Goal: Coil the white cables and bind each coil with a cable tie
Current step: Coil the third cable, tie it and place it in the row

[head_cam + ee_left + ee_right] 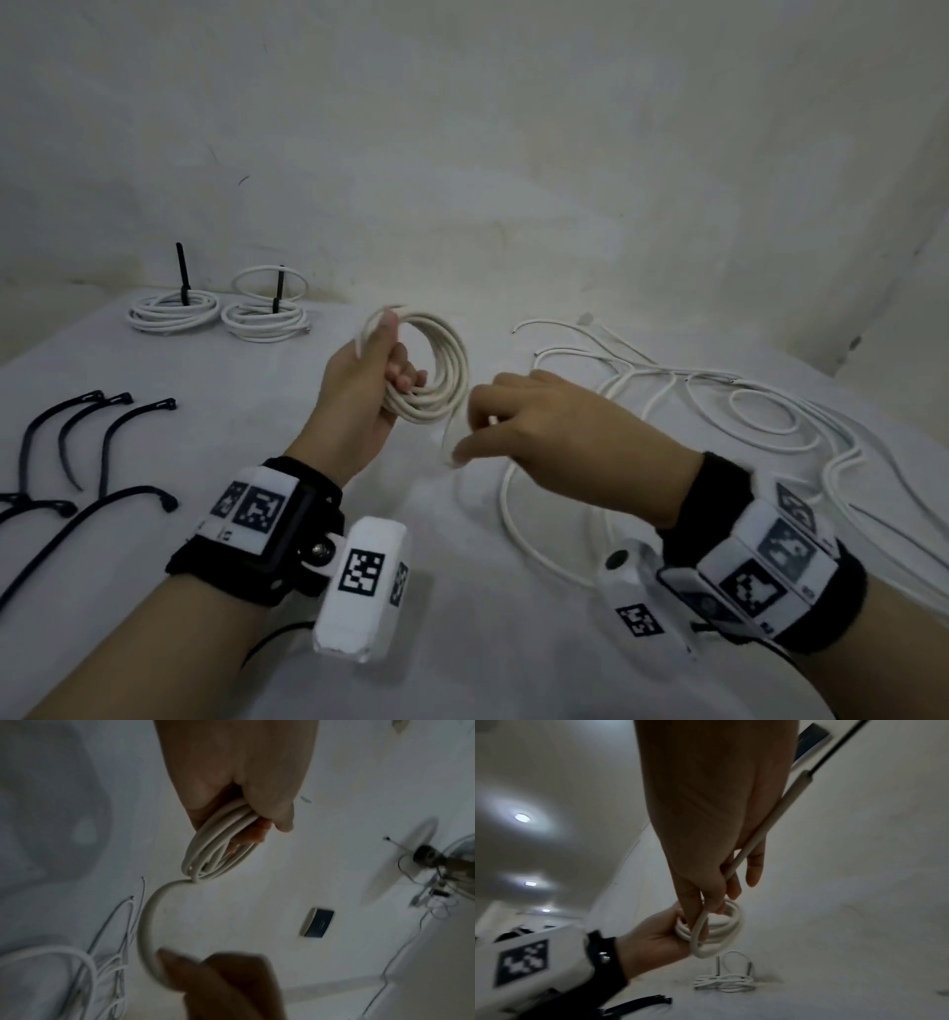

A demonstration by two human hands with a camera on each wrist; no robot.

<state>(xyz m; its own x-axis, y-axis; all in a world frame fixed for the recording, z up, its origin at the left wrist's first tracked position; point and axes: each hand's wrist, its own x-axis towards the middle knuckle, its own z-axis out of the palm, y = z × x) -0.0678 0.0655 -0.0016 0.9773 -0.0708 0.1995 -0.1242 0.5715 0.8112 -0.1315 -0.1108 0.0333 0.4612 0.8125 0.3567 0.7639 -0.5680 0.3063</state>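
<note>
My left hand (377,380) grips a coil of white cable (447,370) held upright above the table; its fingers curl through the loops (218,850). The cable's free tail (149,927) curves from the coil's bottom to my right hand (513,416), which pinches it just right of the coil (721,923). The tail's end (770,821) runs back along my right palm. Two coils bound with black ties lie at the back left (174,311) (264,318). Several black cable ties (92,447) lie on the left.
A tangle of loose white cables (729,416) spreads over the right of the white-covered table (462,642). One strand (518,519) loops under my right wrist. A white wall (513,154) stands close behind the table.
</note>
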